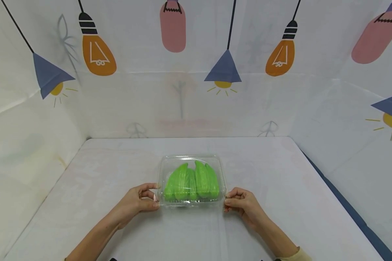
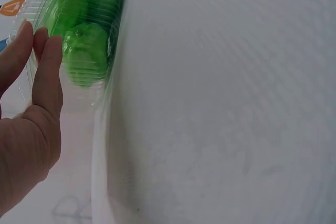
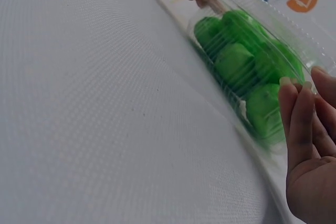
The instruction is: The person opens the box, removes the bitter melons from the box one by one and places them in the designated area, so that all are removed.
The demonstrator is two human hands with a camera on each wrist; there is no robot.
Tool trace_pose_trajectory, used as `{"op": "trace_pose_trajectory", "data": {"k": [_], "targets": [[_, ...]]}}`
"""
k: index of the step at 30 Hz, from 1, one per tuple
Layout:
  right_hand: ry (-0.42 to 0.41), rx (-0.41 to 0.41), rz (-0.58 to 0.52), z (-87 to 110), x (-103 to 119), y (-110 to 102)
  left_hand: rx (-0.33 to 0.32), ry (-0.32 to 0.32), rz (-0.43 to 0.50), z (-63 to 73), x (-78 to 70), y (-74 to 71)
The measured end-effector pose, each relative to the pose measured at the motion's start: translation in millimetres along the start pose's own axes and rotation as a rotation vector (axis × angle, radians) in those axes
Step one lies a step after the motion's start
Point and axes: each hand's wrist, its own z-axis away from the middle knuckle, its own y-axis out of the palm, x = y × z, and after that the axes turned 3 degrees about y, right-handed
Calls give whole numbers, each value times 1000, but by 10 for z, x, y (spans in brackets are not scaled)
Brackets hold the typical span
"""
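Note:
A clear plastic clamshell box [image 1: 191, 203] with its lid down sits in the middle of the white table. Inside it lie several bright green, curved, pepper-like pieces [image 1: 183, 181], side by side, also seen through the lid in the right wrist view. My left hand [image 1: 138, 201] holds the box's left edge, thumb near the front corner and fingers farther back. At the front right corner, my right hand [image 1: 243, 204] pinches the rim between thumb and curled fingers. The left wrist view has the left hand's fingertips [image 2: 51, 45] right at the box's rim.
The white-covered table [image 1: 189, 235] runs back to a white cloth wall [image 1: 134, 98] printed with lamps and bulbs. More of this cloth hangs at the left and right sides. A dark blue strip [image 1: 352, 214] shows along the right table edge.

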Motion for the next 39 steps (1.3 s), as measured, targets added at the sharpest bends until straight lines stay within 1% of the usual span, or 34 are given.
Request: {"op": "trace_pose_trajectory", "data": {"k": [12,21,25,29,39], "targets": [[8,-6,-8,-2,-17,3,-26,0,2,-5,6,-2],[10,0,-13,0,-13,17,-49,-18,3,-10,15,-3],[0,11,-14,9,-10,18,-50,-29,5,-9,25,-5],[-7,16,-15,10,-10,14,-45,-20,24,-11,34,-3],[26,-16,-34,4,-11,25,-35,-3,65,-13,47,7]]}}
